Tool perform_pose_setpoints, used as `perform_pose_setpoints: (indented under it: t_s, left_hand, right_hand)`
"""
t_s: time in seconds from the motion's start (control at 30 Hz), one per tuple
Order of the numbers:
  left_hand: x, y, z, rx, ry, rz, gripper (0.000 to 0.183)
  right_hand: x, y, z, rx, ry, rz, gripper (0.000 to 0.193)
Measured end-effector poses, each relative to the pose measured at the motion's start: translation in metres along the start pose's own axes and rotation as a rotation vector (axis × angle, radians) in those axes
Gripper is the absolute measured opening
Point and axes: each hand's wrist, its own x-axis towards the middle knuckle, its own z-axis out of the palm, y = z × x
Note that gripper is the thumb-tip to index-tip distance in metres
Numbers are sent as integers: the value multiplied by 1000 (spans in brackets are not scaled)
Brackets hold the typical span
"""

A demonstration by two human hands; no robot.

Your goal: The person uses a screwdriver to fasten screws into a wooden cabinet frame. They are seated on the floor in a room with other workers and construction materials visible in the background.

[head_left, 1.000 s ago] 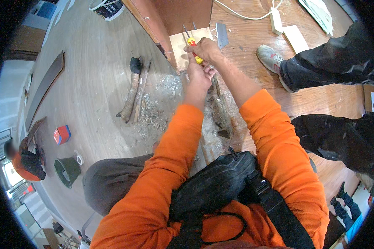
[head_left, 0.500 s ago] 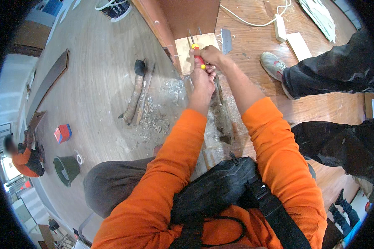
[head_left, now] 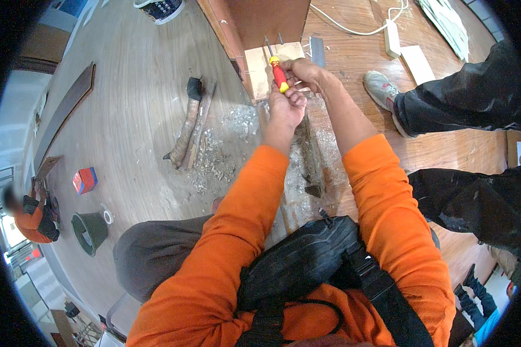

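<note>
A screwdriver (head_left: 279,75) with a red and yellow handle points away from me, its thin metal shaft reaching toward a brown wooden panel. My left hand (head_left: 286,107) is closed at the butt end of the handle, fingers curled. From the right, my right hand (head_left: 304,73) pinches the handle near its middle; some of its fingertips are hidden. Beneath and beyond the hands lies a pale wooden board (head_left: 260,72) at the foot of the brown wooden frame (head_left: 266,23). Two thin metal pieces, one of them the shaft, stand out against the brown panel.
A hammer-like tool with a dark head (head_left: 195,89) lies left among rubble (head_left: 214,159). A co-worker's shoe (head_left: 380,89) and dark-trousered legs are close on the right. Farther left are a green bucket (head_left: 90,231) and a red-blue box (head_left: 85,180). A white power strip (head_left: 392,39) lies beyond.
My right hand has loosened from over the handle and shifted slightly right, so more of the red handle shows. My left hand has turned, its curled fingers now facing up. The view has shifted slightly.
</note>
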Motion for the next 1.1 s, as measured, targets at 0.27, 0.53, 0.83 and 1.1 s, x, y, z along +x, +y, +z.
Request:
perform_pose_setpoints:
  t_s: [0.27, 0.53, 0.83, 1.1]
  left_hand:
    - [-1, -3, 15, 257, 227, 166, 43]
    - [-16, -11, 29, 181, 54, -65, 51]
    - [2, 1, 6, 37, 135, 142, 42]
    - [-19, -11, 39, 232, 263, -18, 53]
  right_hand:
    - [11, 8, 13, -51, 111, -54, 39]
    - [2, 2, 1, -280, 239, -62, 44]
    - [-9, 8, 0, 207, -95, 44, 38]
    - [2, 8, 6, -369, 247, 16, 41]
